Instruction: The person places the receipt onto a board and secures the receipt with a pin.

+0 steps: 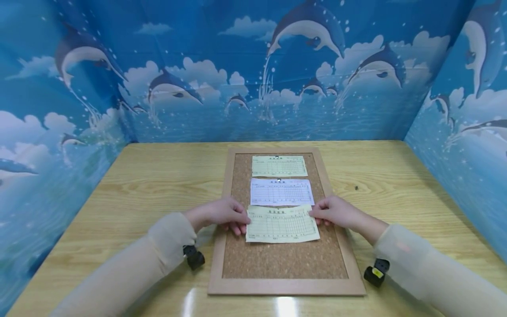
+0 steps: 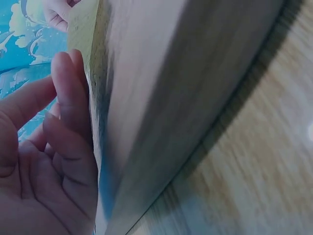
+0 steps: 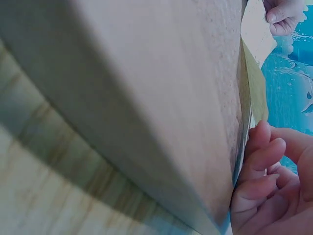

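Observation:
A pale green printed slip (image 1: 282,226) lies over the lower part of a wood-framed cork board (image 1: 285,264). My left hand (image 1: 225,213) pinches its left edge between thumb and finger. At the upper right corner my right hand (image 1: 334,211) holds the same slip in a pinch. Its bottom edge bows slightly off the cork. Above it, a white slip (image 1: 281,193) and another green slip (image 1: 279,167) are fixed to the cork, each with a small shiny pin at its top edge. In the right wrist view the held paper (image 3: 257,88) stands out from the cork surface.
The board lies on a wood-grain table (image 1: 170,176). A small dark spot (image 1: 356,188) shows on the table to the right of the board. A blue dolphin-print cloth (image 1: 245,88) walls in the back and both sides.

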A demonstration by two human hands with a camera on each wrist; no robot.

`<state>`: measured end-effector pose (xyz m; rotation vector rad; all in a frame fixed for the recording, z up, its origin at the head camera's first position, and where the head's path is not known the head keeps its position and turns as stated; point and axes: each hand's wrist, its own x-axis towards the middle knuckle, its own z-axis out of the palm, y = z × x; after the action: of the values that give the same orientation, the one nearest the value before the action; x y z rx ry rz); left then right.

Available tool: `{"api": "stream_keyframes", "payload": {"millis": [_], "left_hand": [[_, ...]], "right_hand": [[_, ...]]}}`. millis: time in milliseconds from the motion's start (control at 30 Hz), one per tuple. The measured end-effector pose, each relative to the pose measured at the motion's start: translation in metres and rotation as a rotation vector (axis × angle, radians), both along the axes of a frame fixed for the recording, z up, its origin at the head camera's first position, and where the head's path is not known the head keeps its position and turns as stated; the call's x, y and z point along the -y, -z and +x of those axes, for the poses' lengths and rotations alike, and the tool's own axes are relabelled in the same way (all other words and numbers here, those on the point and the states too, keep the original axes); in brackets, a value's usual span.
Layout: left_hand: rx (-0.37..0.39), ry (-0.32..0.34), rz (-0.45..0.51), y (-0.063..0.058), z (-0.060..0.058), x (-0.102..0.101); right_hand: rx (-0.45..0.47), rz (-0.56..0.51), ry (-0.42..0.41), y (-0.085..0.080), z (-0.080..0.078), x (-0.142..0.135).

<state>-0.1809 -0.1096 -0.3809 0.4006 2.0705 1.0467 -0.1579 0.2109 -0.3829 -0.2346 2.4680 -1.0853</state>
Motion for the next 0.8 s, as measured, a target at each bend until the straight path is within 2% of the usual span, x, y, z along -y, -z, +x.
{"api": "stream_keyframes", "payload": {"millis": [233,300,367,433,500,633,667,733,800], "left_hand": [[-0.025,-0.012,0.019,0.000,0.004,0.001],[-0.063,-0.016,-0.002,-0.001,0.006,0.001],[-0.133,-0.025,-0.050,-0.004,0.010,0.002],[-0.243,-0.016,-0.119,-0.009,0.015,0.001],[-0.407,0.030,-0.197,-0.013,0.021,0.000],[-0.801,0.210,-0.318,-0.014,0.033,-0.003],[-0.878,0.258,-0.340,-0.014,0.036,-0.003],[-0.988,0.355,-0.367,-0.011,0.041,-0.002],[-1.028,0.441,-0.380,-0.009,0.045,-0.001]], "right_hand": [[-0.016,0.030,-0.027,-0.002,0.002,0.001],[-0.035,0.047,-0.036,-0.001,0.003,0.001],[-0.057,0.070,-0.047,-0.001,0.003,0.000],[-0.089,0.108,-0.059,-0.002,0.004,-0.001],[-0.157,0.170,-0.072,-0.003,0.006,-0.001],[-0.367,0.311,-0.126,-0.008,0.013,0.001],[-0.425,0.343,-0.153,-0.008,0.015,0.002],[-0.508,0.382,-0.246,-0.008,0.020,0.003],[-0.555,0.392,-0.367,-0.007,0.026,0.003]]}}
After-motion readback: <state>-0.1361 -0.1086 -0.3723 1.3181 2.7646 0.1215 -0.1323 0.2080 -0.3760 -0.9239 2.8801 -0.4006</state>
